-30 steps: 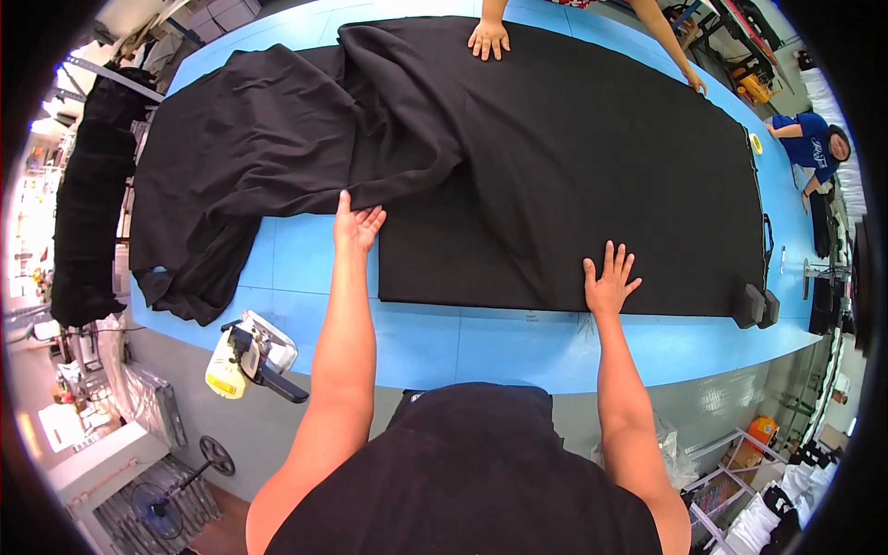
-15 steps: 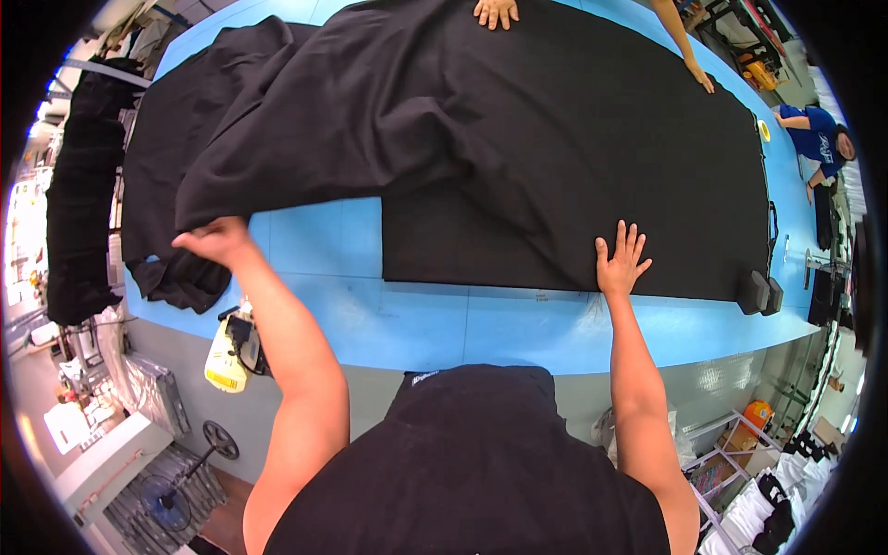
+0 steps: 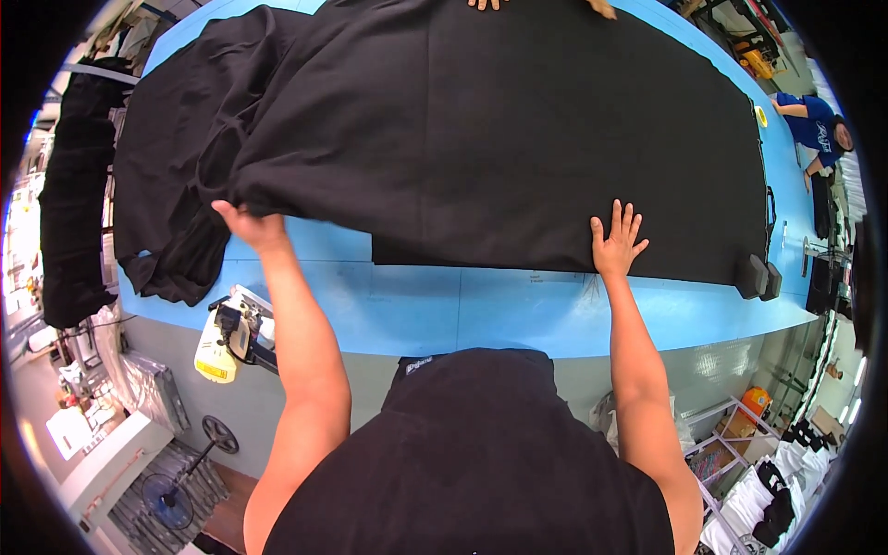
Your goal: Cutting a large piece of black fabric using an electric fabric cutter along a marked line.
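A wide sheet of black fabric (image 3: 518,120) covers much of the blue table (image 3: 398,310). My left hand (image 3: 254,227) is closed on the near edge of the top layer, toward the left, and holds it a little raised. Under that edge, a corner of a lower black layer (image 3: 393,250) shows. My right hand (image 3: 618,240) lies flat on the fabric near its front edge, fingers spread. Bunched black fabric (image 3: 176,185) spreads over the table's left end. Two dark block-shaped weights (image 3: 758,277) rest at the right front corner.
A co-worker's hand (image 3: 486,4) rests on the far edge; another hand (image 3: 603,9) is beside it. A person in a blue shirt (image 3: 812,128) leans at the right end, near a yellow tape roll (image 3: 761,117). A pale yellow machine (image 3: 222,347) hangs at the front left edge.
The raised folds in the middle have flattened, and the top layer now covers more of the lower one. My left hand has moved right with the edge. A co-worker's hand has shifted left.
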`<state>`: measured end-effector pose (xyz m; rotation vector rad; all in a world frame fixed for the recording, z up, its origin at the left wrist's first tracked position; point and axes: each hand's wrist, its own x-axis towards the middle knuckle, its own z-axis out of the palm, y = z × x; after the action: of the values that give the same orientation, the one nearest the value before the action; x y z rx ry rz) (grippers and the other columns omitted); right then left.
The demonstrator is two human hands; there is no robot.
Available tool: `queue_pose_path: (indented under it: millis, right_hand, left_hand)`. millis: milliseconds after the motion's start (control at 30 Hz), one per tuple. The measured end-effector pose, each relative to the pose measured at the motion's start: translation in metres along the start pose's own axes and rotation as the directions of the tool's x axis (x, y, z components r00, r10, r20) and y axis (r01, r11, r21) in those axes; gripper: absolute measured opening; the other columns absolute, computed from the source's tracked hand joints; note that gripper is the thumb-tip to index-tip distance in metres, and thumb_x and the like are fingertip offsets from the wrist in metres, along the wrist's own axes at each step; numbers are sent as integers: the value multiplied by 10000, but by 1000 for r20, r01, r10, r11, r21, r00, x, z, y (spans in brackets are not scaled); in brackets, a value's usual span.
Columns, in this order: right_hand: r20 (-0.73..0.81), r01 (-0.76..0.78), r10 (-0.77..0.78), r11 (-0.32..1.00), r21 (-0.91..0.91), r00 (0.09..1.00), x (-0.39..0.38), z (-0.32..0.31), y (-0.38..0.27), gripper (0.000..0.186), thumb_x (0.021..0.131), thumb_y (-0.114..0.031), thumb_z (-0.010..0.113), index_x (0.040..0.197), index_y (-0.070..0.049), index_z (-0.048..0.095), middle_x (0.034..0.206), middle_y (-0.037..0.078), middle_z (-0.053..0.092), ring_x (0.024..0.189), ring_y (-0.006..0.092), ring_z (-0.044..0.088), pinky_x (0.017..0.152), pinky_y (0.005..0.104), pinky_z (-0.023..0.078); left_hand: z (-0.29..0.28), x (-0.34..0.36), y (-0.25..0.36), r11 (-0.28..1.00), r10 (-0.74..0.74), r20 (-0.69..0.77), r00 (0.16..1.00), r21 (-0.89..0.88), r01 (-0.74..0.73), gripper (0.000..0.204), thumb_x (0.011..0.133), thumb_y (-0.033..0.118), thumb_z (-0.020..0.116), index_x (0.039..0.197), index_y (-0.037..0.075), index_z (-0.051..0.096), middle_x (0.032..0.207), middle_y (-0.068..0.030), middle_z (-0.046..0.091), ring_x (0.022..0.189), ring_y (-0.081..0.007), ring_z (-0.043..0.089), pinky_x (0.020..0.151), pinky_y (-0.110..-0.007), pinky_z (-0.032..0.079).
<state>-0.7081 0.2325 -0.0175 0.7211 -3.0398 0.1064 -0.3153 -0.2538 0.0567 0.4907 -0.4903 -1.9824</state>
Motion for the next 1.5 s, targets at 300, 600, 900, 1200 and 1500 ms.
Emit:
queue_pose_path:
  millis: [300, 600, 900, 1200, 1500]
  right_hand:
    - [8, 12, -12, 1000, 3, 1000, 5, 1, 1, 725, 963, -687, 405, 1570, -303, 299, 1659, 45, 211, 1537, 319, 134, 1123, 737, 57]
    - [29, 4, -5, 1000, 17, 1000, 3, 0, 4, 760, 949, -718, 398, 1573, -299, 287, 1659, 57, 205, 1537, 332, 120, 1126, 739, 37]
    - [55, 28, -32, 997, 73, 998, 0, -7, -5, 779, 936, -723, 425, 1568, -283, 305, 1661, 72, 186, 1534, 350, 115, 1119, 749, 23]
    - [31, 212, -214, 976, 48, 976, -9, -4, 3, 692, 954, -667, 462, 1550, -334, 347, 1660, 11, 207, 1540, 303, 118, 1120, 750, 22]
    - [45, 212, -220, 968, 136, 975, -16, -18, -35, 696, 964, -635, 477, 1552, -282, 352, 1653, 66, 218, 1534, 349, 120, 1111, 752, 44]
  left_hand:
    - [-26, -70, -95, 691, -412, -253, 875, 539, 482, 467, 883, 394, 761, 1139, 39, 597, 968, -81, 677, 852, -191, 676, 710, -325, 558]
    - [38, -74, -138, -444, -46, 22, 999, 895, -40, 428, 789, 371, 759, 903, -8, 596, 800, -162, 658, 761, -360, 642, 731, -433, 523]
    - [-2, -115, -92, 224, -220, -288, 932, 915, 335, 195, 957, 183, 625, 804, 78, 567, 651, -2, 566, 521, -68, 499, 473, -212, 378]
    - [-49, -144, -90, 304, -167, -385, 908, 856, 418, 292, 977, 202, 628, 742, 135, 469, 619, 27, 510, 481, -51, 429, 432, -210, 336]
    - [-43, -153, -88, 348, -180, -360, 916, 847, 401, 274, 1004, 259, 605, 784, 138, 496, 664, 19, 557, 543, -57, 506, 476, -214, 380]
